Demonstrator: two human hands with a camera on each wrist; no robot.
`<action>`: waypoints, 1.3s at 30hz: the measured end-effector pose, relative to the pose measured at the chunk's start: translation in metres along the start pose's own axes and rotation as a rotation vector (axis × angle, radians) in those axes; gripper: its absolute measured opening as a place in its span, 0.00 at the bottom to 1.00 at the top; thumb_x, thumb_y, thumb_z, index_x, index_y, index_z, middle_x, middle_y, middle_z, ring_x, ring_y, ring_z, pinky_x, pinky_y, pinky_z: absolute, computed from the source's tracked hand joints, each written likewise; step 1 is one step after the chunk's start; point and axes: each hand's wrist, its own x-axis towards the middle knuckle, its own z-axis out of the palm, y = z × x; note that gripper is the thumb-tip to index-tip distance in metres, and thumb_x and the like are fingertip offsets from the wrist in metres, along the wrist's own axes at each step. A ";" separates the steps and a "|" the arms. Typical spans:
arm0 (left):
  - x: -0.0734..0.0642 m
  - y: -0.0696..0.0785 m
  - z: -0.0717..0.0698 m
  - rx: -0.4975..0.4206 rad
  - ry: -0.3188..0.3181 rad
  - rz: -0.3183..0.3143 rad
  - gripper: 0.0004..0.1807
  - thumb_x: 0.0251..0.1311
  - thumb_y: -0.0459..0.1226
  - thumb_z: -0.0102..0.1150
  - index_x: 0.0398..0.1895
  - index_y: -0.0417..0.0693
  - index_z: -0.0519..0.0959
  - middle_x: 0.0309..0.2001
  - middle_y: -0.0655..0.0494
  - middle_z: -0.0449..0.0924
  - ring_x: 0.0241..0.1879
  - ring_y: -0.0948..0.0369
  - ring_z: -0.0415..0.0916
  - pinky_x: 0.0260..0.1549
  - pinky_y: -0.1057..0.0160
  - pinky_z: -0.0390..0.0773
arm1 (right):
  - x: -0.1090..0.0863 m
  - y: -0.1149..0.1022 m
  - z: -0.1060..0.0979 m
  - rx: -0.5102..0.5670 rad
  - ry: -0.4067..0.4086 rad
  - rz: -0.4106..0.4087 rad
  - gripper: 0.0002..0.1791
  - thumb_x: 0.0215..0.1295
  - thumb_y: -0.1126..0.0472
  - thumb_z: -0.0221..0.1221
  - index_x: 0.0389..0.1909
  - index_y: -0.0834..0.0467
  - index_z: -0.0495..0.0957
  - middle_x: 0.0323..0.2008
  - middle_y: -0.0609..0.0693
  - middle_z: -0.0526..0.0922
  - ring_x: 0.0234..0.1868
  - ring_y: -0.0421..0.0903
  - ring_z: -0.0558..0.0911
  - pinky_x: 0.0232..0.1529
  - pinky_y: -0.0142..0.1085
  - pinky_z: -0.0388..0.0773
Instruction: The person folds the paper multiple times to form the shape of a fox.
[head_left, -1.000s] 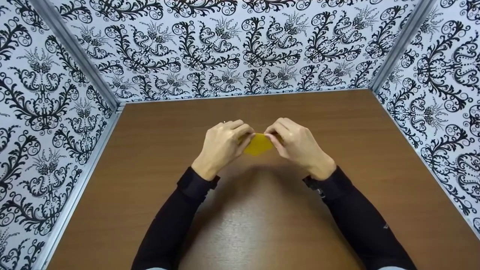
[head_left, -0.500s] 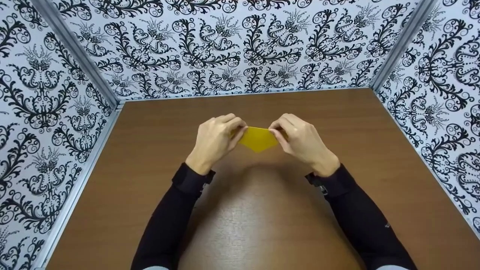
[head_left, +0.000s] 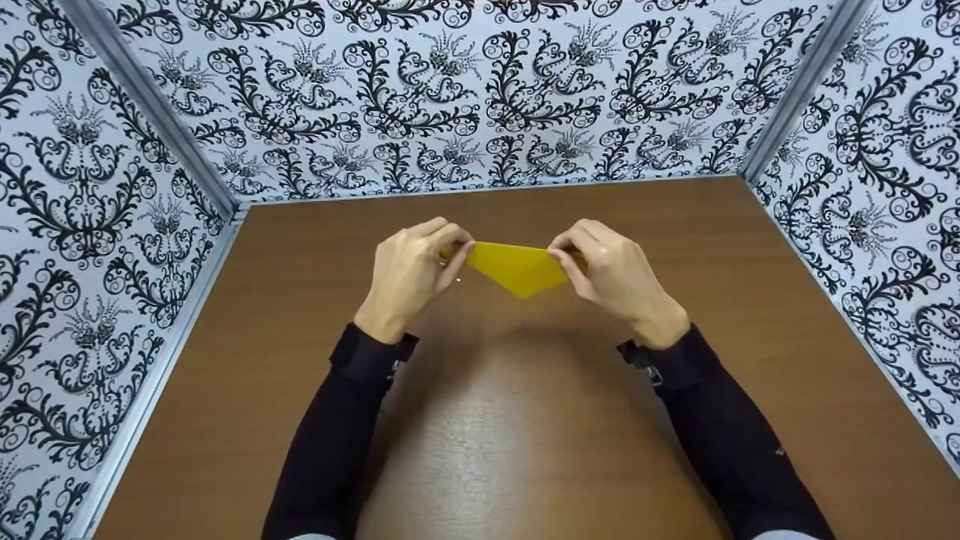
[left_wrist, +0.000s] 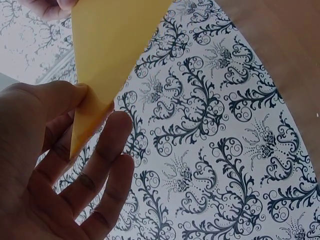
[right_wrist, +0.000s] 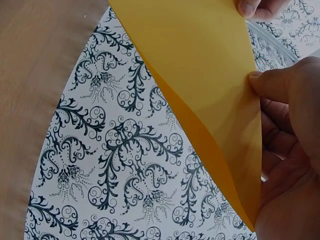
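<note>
A folded piece of yellow paper [head_left: 521, 268] is held up above the table, its straight folded edge on top and a point hanging down in the head view. My left hand [head_left: 412, 274] pinches its left corner between thumb and fingers; in the left wrist view the paper [left_wrist: 107, 55] narrows to a tip beside the palm. My right hand [head_left: 615, 281] pinches the top edge near the right corner. In the right wrist view the two layers of paper [right_wrist: 200, 65] gape slightly apart along the slanted side, with the thumb [right_wrist: 272, 85] on the folded edge.
A brown wooden table [head_left: 480, 420] lies beneath both hands. Panels with black floral scrolls on white [head_left: 450, 90] stand at the back, left and right, joined by grey metal corner posts [head_left: 150, 105]. Dark sleeves cover both forearms.
Both hands have drawn apart along the paper's top edge, left hand to the left and right hand to the right, and risen slightly. More of the yellow paper shows between them.
</note>
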 end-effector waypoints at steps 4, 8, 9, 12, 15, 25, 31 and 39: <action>0.000 -0.005 -0.003 -0.006 0.012 -0.007 0.06 0.81 0.44 0.74 0.44 0.55 0.94 0.41 0.59 0.95 0.33 0.60 0.92 0.33 0.59 0.92 | 0.000 0.002 -0.003 -0.002 -0.011 0.017 0.06 0.84 0.63 0.71 0.48 0.63 0.88 0.42 0.58 0.90 0.45 0.55 0.91 0.50 0.46 0.96; 0.001 -0.009 -0.006 -0.023 0.028 -0.013 0.05 0.81 0.42 0.74 0.44 0.54 0.94 0.41 0.59 0.95 0.33 0.59 0.92 0.34 0.59 0.92 | 0.001 0.003 -0.006 0.003 -0.009 0.030 0.05 0.83 0.64 0.71 0.49 0.63 0.88 0.43 0.58 0.90 0.46 0.55 0.91 0.51 0.47 0.96; 0.001 -0.010 -0.006 -0.027 0.032 -0.013 0.05 0.81 0.42 0.75 0.44 0.53 0.94 0.41 0.59 0.95 0.33 0.58 0.92 0.33 0.59 0.92 | 0.001 0.003 -0.007 0.007 -0.007 0.033 0.05 0.83 0.64 0.71 0.49 0.63 0.88 0.43 0.58 0.90 0.46 0.55 0.91 0.51 0.47 0.96; 0.001 -0.013 -0.007 -0.037 0.036 -0.013 0.04 0.80 0.40 0.75 0.44 0.52 0.94 0.40 0.57 0.94 0.33 0.57 0.92 0.33 0.58 0.92 | 0.001 0.004 -0.008 0.012 0.000 0.040 0.05 0.82 0.65 0.72 0.49 0.63 0.88 0.43 0.58 0.91 0.46 0.55 0.91 0.51 0.48 0.96; 0.000 -0.015 -0.008 -0.043 0.047 -0.010 0.04 0.79 0.39 0.76 0.43 0.50 0.94 0.39 0.55 0.94 0.32 0.56 0.92 0.32 0.58 0.91 | 0.001 0.006 -0.009 0.013 -0.001 0.050 0.05 0.82 0.65 0.72 0.48 0.63 0.88 0.43 0.59 0.91 0.46 0.56 0.91 0.51 0.48 0.96; -0.002 -0.024 -0.015 -0.028 0.086 -0.034 0.07 0.81 0.39 0.74 0.43 0.46 0.93 0.39 0.52 0.94 0.32 0.55 0.92 0.32 0.57 0.92 | -0.003 0.016 -0.015 -0.004 0.008 0.093 0.04 0.82 0.67 0.71 0.48 0.64 0.88 0.44 0.60 0.91 0.45 0.57 0.91 0.49 0.49 0.96; -0.002 -0.027 -0.016 -0.019 0.095 -0.050 0.08 0.82 0.40 0.73 0.44 0.46 0.92 0.38 0.50 0.94 0.31 0.54 0.92 0.31 0.57 0.91 | -0.004 0.021 -0.018 -0.014 0.016 0.122 0.05 0.84 0.66 0.70 0.48 0.65 0.88 0.44 0.62 0.91 0.45 0.60 0.91 0.49 0.51 0.96; 0.000 -0.025 -0.017 -0.017 0.105 -0.072 0.07 0.81 0.40 0.74 0.43 0.46 0.92 0.39 0.52 0.94 0.31 0.57 0.92 0.30 0.58 0.91 | -0.003 0.020 -0.018 -0.018 0.020 0.128 0.05 0.84 0.65 0.69 0.48 0.65 0.88 0.44 0.61 0.91 0.45 0.57 0.90 0.48 0.51 0.94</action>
